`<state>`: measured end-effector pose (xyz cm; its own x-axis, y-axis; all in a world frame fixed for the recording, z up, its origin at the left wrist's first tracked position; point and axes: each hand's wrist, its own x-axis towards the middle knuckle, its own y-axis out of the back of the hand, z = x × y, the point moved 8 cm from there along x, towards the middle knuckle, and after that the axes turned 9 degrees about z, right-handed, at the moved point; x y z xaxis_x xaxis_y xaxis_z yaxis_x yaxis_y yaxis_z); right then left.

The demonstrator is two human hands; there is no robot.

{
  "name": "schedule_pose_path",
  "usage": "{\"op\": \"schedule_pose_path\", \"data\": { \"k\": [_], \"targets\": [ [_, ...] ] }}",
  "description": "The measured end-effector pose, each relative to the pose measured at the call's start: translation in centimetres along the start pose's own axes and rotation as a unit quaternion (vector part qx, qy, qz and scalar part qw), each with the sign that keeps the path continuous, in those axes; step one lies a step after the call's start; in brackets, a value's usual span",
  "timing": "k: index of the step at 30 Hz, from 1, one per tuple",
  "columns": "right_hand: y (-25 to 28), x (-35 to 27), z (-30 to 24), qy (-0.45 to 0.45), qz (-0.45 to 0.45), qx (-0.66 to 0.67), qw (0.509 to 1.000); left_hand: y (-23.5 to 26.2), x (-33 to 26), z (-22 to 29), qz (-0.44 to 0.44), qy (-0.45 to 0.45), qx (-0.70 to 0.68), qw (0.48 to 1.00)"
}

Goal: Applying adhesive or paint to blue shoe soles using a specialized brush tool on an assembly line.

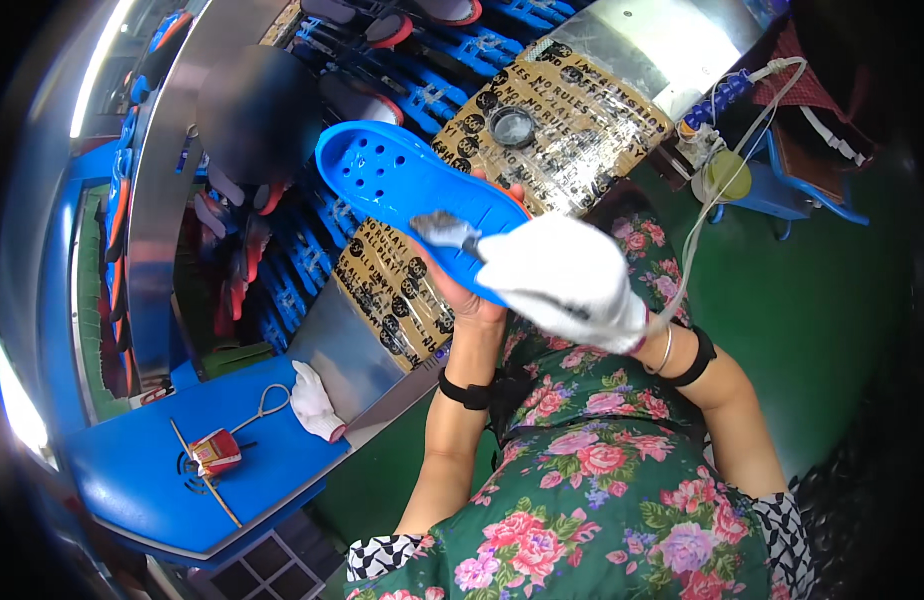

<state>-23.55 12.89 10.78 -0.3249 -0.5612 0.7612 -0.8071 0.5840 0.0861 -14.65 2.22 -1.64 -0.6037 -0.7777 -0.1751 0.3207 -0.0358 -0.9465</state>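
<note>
A bright blue shoe sole (392,180), dotted with holes at its heel end, lies tilted across my left hand (460,292). That hand is bare, gripping the sole from underneath, with fingertips showing past its far edge. My right hand (567,280), in a white knitted glove, is closed round the dark handle of a small brush. The brush head (442,230), greyish and wet-looking, is over the middle of the sole's inner face and seems to touch it. The glove covers most of the handle and the sole's toe end.
Beyond my hands stands a printed, tape-covered cardboard surface (572,110) with a small round dish (512,127). Soles hang on blue racks (422,85) behind it. A blue table (132,470) at left holds a white glove (315,400), a red box (217,453) and a thin stick. A pale hose (697,225) hangs at right.
</note>
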Motion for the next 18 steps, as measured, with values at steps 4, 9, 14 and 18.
{"op": "schedule_pose_path", "data": {
  "k": [4,9,14,18],
  "targets": [
    [0.0,-0.3,1.0,-0.088,-0.021,0.094,0.991,-1.2,-0.3,-0.5,-0.118,0.053,0.017,0.991],
    [0.2,-0.6,-0.5,0.049,-0.041,-0.002,0.998,-2.0,-0.1,-0.5,-0.043,0.067,-0.047,0.996],
    [0.3,-0.9,1.0,-0.070,-0.066,0.112,0.989,-2.2,0.0,0.3,-0.074,0.087,-0.041,0.993],
    [0.5,-1.2,0.3,-0.014,-0.051,0.042,0.998,-1.2,0.2,0.6,-0.057,0.075,-0.025,0.995]
  ]
}}
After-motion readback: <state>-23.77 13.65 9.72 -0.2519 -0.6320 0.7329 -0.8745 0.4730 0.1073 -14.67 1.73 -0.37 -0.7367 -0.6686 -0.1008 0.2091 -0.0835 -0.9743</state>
